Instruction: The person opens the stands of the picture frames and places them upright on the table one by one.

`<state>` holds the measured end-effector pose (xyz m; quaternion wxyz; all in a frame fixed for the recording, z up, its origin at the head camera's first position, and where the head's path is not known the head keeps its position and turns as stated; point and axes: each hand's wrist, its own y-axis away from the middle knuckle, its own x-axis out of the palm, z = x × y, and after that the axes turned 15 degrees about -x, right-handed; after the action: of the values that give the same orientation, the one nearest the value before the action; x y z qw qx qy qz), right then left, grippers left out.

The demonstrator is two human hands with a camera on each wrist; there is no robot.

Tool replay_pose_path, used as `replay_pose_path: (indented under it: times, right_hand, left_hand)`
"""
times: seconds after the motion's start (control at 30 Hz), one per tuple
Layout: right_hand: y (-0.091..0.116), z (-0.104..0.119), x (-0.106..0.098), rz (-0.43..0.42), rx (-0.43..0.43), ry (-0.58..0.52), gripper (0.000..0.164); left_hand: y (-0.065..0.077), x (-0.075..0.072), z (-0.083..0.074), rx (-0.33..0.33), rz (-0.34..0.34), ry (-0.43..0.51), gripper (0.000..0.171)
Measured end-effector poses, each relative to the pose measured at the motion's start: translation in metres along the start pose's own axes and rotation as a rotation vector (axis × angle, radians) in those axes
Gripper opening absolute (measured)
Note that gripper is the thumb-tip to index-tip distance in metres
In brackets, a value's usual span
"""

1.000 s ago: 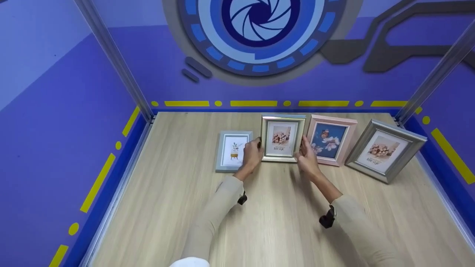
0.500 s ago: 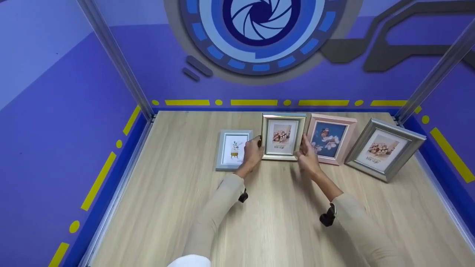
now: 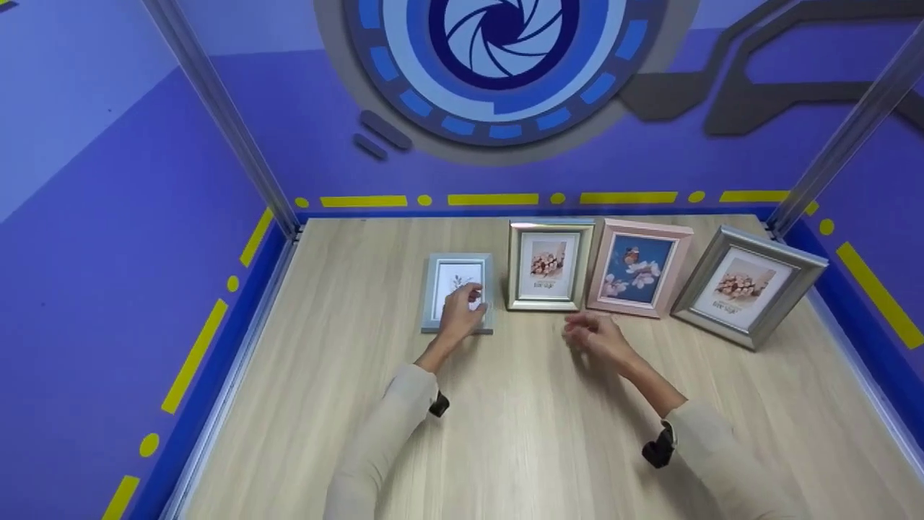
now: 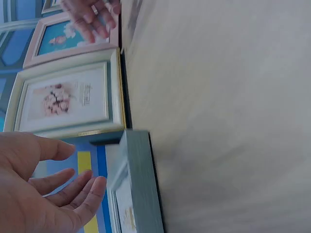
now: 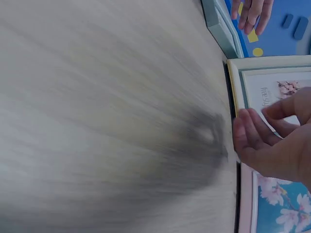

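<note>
My left hand (image 3: 460, 315) hovers in front of the small grey-blue photo frame (image 3: 430, 292) and covers part of its plant picture. Its fingers are loosely bent and hold nothing, as the left wrist view also shows. Right of that frame stands the gold-edged photo frame (image 3: 546, 271) with a flower-bouquet picture, upright and untouched. Below the gap between it and the pink photo frame (image 3: 639, 269) is my right hand (image 3: 603, 339), fingers relaxed, gripping nothing. In the right wrist view, this hand (image 5: 279, 141) overlaps the gold-edged frame's lower corner.
A larger silver-grey photo frame (image 3: 751, 289) stands angled at the far right. All the frames stand on a light wooden table (image 3: 520, 433), toward its back edge. A blue-purple wall (image 3: 346, 173) rises behind, with another along the left side.
Both hands have let go of the gold-edged frame. The left hand has moved left, in front of the grey-blue frame; the right has drawn back toward the person. The frames look unmoved.
</note>
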<state>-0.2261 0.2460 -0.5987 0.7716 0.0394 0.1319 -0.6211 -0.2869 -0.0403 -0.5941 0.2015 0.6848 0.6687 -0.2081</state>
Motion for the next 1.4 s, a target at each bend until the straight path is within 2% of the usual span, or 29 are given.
replay_pose_path:
  times: [0.2, 0.3, 0.4, 0.53, 0.73, 0.9, 1.03, 1.17, 1.27, 1.4]
  right_hand:
    - [-0.011, -0.004, 0.023, 0.217, 0.024, -0.028, 0.035]
    - [-0.018, -0.002, 0.039, 0.288, 0.021, -0.049, 0.036]
    - [-0.026, 0.001, 0.054, 0.326, 0.002, -0.059, 0.036]
    - [-0.035, 0.003, 0.073, 0.311, -0.023, -0.034, 0.038]
    - [-0.048, 0.009, 0.104, 0.232, -0.067, 0.070, 0.048]
    - [-0.060, 0.014, 0.125, 0.184, -0.092, 0.043, 0.060]
    - [-0.065, 0.011, 0.131, 0.125, -0.082, 0.077, 0.066]
    - [-0.067, 0.010, 0.133, 0.069, -0.054, 0.158, 0.069]
    - [-0.070, 0.011, 0.135, 0.057, -0.043, 0.175, 0.069]
    - [-0.076, 0.009, 0.139, 0.056, -0.042, 0.166, 0.068]
  left_hand:
    - [0.005, -0.025, 0.021, -0.102, -0.062, -0.017, 0.031]
    - [0.006, -0.033, 0.030, -0.141, -0.098, -0.036, 0.032]
    - [0.006, -0.040, 0.036, -0.178, -0.118, -0.045, 0.035]
    - [0.004, -0.043, 0.042, -0.218, -0.122, -0.057, 0.036]
    - [0.004, -0.048, 0.048, -0.262, -0.121, -0.041, 0.034]
    - [0.004, -0.055, 0.054, -0.308, -0.149, -0.057, 0.036]
    - [0.006, -0.052, 0.057, -0.342, -0.102, -0.079, 0.040]
    - [0.005, -0.050, 0.060, -0.334, -0.047, -0.078, 0.044]
    - [0.003, -0.051, 0.062, -0.330, -0.046, -0.080, 0.043]
    - [-0.001, -0.053, 0.064, -0.317, -0.069, -0.132, 0.033]
